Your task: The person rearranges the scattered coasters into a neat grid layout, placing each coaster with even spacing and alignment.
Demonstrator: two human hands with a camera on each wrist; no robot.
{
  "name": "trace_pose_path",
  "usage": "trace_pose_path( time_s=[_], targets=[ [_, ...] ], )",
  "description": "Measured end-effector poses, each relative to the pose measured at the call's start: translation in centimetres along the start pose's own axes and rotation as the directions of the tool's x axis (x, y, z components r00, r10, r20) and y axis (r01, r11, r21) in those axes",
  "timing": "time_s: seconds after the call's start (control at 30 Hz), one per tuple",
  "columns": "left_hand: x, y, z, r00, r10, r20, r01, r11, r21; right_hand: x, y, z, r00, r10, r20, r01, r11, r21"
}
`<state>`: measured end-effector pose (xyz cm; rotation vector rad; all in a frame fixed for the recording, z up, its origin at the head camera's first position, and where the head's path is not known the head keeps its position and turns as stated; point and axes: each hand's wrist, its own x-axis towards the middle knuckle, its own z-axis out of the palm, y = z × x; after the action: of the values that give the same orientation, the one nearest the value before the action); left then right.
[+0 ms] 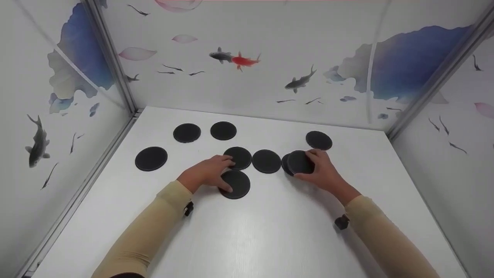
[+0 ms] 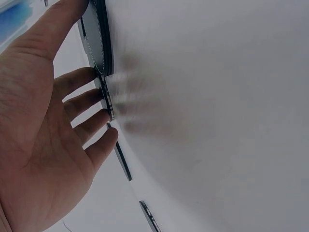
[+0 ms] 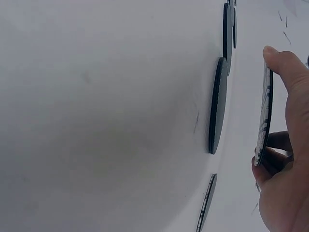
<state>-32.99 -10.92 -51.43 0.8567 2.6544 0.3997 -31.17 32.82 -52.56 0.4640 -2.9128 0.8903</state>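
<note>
Thumb and fingers of my right hand (image 1: 324,172) grip a round black coaster (image 1: 300,162) by its edges. The right wrist view shows this coaster (image 3: 264,113) lifted off the table, its patterned underside visible. In the head view it partly covers another coaster (image 1: 285,165) lying on the table. My left hand (image 1: 206,172) is spread at two flat coasters. Its fingertips reach the farther coaster (image 1: 240,157), and its thumb rests over the nearer coaster (image 1: 237,184). In the left wrist view the left hand's fingers (image 2: 84,104) are apart and extended.
A coaster (image 1: 266,161) lies between the hands. Others lie farther out: one at far left (image 1: 151,158), two at the back, a coaster (image 1: 187,133) and a coaster (image 1: 223,131), and a coaster (image 1: 319,140) at back right. Printed walls (image 1: 247,92) enclose the white table (image 1: 239,239).
</note>
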Motion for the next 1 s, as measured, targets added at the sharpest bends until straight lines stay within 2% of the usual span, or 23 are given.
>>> trace_pose_path(
  time_s=[0.37,0.77,1.0],
  targets=[
    [0.0,-0.1,0.2,1.0,0.011,-0.01,-0.011,1.0,0.008,-0.1,-1.8,1.5,0.999,-0.025,0.028,0.025,1.0,0.009],
    [0.1,-0.3,0.2,1.0,0.017,-0.022,-0.016,1.0,0.012,-0.2,-4.9,3.2,0.996,-0.068,0.054,0.067,0.998,0.003],
    [0.0,-0.2,0.1,1.0,0.011,-0.021,-0.011,1.0,-0.001,-0.7,-6.5,4.3,0.996,-0.07,0.053,0.073,0.996,-0.049]
  ],
)
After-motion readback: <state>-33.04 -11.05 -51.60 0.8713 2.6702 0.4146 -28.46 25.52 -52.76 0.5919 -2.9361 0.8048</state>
